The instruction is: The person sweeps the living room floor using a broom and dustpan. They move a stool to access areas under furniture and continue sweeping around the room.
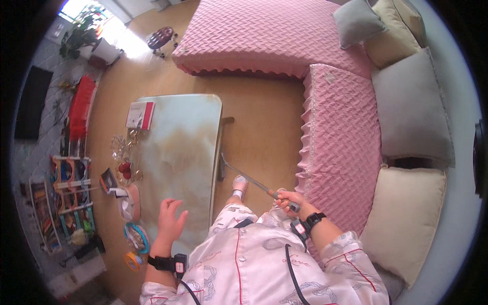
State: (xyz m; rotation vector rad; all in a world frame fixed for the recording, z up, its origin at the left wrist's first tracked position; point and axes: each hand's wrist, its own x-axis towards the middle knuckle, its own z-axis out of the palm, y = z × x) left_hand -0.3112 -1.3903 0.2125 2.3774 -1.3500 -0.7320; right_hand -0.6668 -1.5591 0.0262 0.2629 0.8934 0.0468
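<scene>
My right hand (pixel 290 202) is closed around the grey and orange grip of a long-handled cleaning tool, perhaps a mop. Its thin metal pole (pixel 248 178) slants down and away to the left, ending beside the coffee table (pixel 179 152). A dark grey piece (pixel 222 167) shows at that far end, partly under the table edge; whether it is the tool's head or a table foot I cannot tell. My left hand (pixel 171 219) hovers over the near part of the table, fingers spread, with nothing in it.
A pink quilted sofa (pixel 343 145) with several cushions (pixel 404 213) runs along the right and far side. On the table's left side stand a book (pixel 139 115), glass ornaments and a tissue box (pixel 129 202). A wheeled stool (pixel 160 38) and a toy shelf (pixel 72 185) stand farther off.
</scene>
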